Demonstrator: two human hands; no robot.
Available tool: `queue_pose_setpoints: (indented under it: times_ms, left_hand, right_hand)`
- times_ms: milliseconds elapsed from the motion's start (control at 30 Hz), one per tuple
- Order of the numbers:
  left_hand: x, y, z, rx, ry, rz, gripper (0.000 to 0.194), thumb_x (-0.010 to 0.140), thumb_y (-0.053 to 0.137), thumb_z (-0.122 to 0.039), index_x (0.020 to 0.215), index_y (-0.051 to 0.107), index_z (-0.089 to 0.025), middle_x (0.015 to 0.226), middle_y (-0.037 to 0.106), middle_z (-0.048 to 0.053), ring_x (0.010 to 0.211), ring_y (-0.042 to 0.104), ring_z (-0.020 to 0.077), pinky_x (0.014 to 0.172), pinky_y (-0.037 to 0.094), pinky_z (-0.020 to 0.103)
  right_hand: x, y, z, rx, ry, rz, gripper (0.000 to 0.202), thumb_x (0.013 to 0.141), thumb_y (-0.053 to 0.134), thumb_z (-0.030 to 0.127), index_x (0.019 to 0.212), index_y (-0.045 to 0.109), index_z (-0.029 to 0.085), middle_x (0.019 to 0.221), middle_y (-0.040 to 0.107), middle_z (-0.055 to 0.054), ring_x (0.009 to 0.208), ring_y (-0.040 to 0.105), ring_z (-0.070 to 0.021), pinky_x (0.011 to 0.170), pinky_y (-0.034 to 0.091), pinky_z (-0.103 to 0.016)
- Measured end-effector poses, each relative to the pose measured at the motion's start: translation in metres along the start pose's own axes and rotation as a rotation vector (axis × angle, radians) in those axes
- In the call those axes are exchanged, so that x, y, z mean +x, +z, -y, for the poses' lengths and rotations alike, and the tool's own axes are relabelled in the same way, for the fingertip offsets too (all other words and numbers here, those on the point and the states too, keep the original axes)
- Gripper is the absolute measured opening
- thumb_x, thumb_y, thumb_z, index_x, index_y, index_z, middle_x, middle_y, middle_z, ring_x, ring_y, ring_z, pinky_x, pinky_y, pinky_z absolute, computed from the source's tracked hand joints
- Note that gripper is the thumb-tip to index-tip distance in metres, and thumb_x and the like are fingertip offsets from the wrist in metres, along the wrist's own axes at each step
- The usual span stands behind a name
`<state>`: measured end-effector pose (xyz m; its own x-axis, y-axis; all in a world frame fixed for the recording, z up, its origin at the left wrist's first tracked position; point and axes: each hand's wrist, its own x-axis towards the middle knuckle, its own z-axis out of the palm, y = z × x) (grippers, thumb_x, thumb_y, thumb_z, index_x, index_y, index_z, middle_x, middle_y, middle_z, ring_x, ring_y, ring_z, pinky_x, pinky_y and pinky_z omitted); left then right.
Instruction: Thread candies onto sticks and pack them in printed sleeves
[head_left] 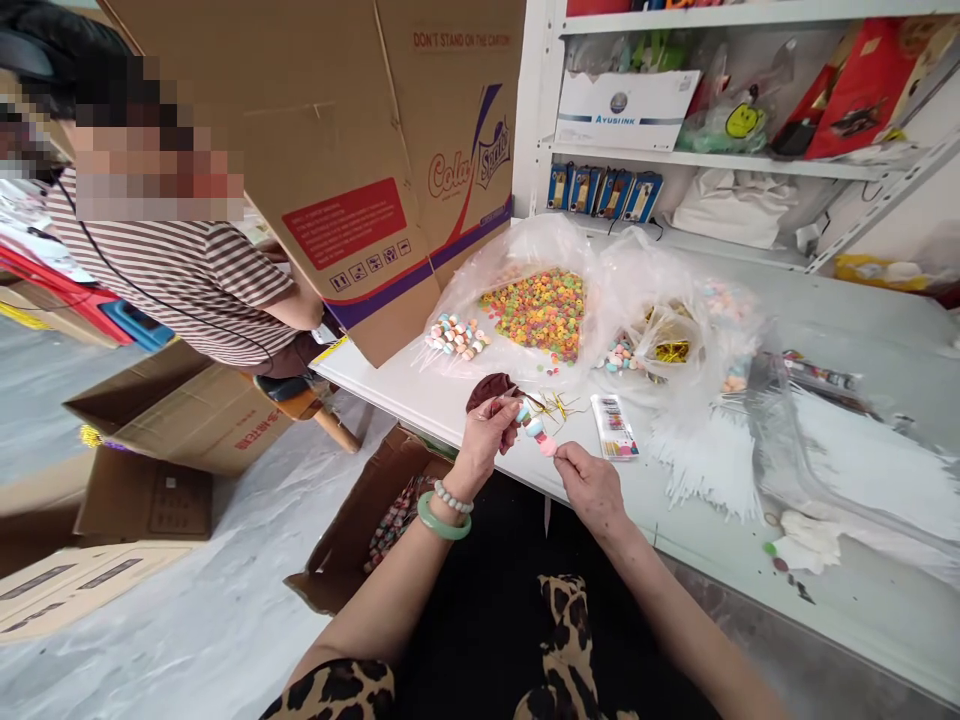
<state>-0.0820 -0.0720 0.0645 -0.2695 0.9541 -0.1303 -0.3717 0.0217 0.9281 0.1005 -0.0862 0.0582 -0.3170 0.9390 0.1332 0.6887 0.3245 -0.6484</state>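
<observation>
In the head view, your left hand (491, 430) and right hand (592, 490) meet above the near edge of the white table (892, 625), with a short row of pastel pieces (534, 428) spanning the gap between them. Your left thumb and fingers pinch its upper end, by the blue and white pieces; your right fingertips are closed at the pink end. Whether they grip the last piece or a stick beneath it is too small to tell.

Just beyond your grip lie loose gold ties (556, 406), and a dark brown round item (489, 388) sits right behind your left fingers. To the right of your grip is a small printed packet (615, 428), then a fan of white sticks (709, 460). Farther out are a pile of coloured rings (536, 312) and, left of it, a cluster of similar rows (455, 338). Below and left of your grip, an open carton (341, 525) holds more colourful pieces.

The step in hand looks like adjusting or lining up the pieces. The next move calls for a light, steady left pinch while the right fingertips work the pink end, without squashing pieces that look soft.
</observation>
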Motion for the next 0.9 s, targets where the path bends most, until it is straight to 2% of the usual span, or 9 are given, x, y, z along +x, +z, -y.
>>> queue_pose_setpoints:
  times_ms: [133,367,567,700,800,900]
  left_hand:
    - [-0.017,0.002,0.007,0.091,0.065,-0.054,0.037,0.071,0.071,-0.051,0.076,0.065,-0.015,0.047,0.052,-0.004,0.035,0.037,0.0051,0.034,0.021,0.020]
    - [-0.030,0.016,0.025,0.112,0.029,-0.065,0.031,0.064,0.077,-0.039,0.081,0.065,-0.015,0.052,0.055,-0.005,0.035,0.037,0.0043,0.034,0.019,0.020]
    - [-0.018,0.023,0.048,0.021,-0.252,-0.006,0.034,0.058,0.078,-0.038,0.071,0.057,-0.016,0.049,0.047,-0.007,0.033,0.034,0.0032,0.033,0.017,0.019]
    - [-0.008,0.035,0.061,0.159,-0.261,0.024,0.033,0.059,0.078,-0.037,0.075,0.061,-0.014,0.052,0.053,-0.004,0.035,0.042,0.0057,0.033,0.020,0.019]
    - [-0.001,0.052,0.072,0.292,-0.252,0.043,0.031,0.062,0.077,-0.037,0.076,0.064,-0.013,0.050,0.053,-0.003,0.034,0.042,0.0064,0.033,0.022,0.019]
    - [0.008,0.072,0.085,0.331,-0.270,0.054,0.031,0.065,0.075,-0.039,0.079,0.065,-0.013,0.048,0.053,-0.004,0.033,0.041,0.0065,0.032,0.023,0.020]
  right_hand:
    - [-0.017,-0.001,-0.001,-0.053,-0.024,-0.025,0.024,0.091,0.042,0.033,0.082,0.063,0.026,0.061,0.061,0.002,0.058,0.054,-0.0162,0.059,0.032,-0.025]
    - [-0.040,0.004,-0.020,-0.112,-0.033,-0.039,0.025,0.093,0.039,0.028,0.084,0.063,0.025,0.065,0.064,0.000,0.061,0.056,-0.0171,0.059,0.029,-0.026]
    - [-0.044,0.008,-0.052,-0.095,-0.019,0.002,0.024,0.094,0.040,0.029,0.085,0.062,0.025,0.064,0.061,0.000,0.061,0.055,-0.0171,0.058,0.027,-0.026]
    - [-0.045,0.010,-0.078,-0.061,0.020,0.026,0.024,0.094,0.040,0.028,0.084,0.062,0.025,0.064,0.060,0.000,0.061,0.054,-0.0167,0.059,0.027,-0.026]
    - [-0.043,0.013,-0.096,-0.015,0.067,0.023,0.024,0.094,0.040,0.026,0.087,0.063,0.024,0.065,0.061,0.000,0.061,0.054,-0.0165,0.059,0.027,-0.027]
    - [-0.039,0.019,-0.111,0.058,0.117,0.020,0.025,0.094,0.040,0.025,0.091,0.064,0.024,0.069,0.064,-0.001,0.064,0.056,-0.0168,0.061,0.029,-0.026]
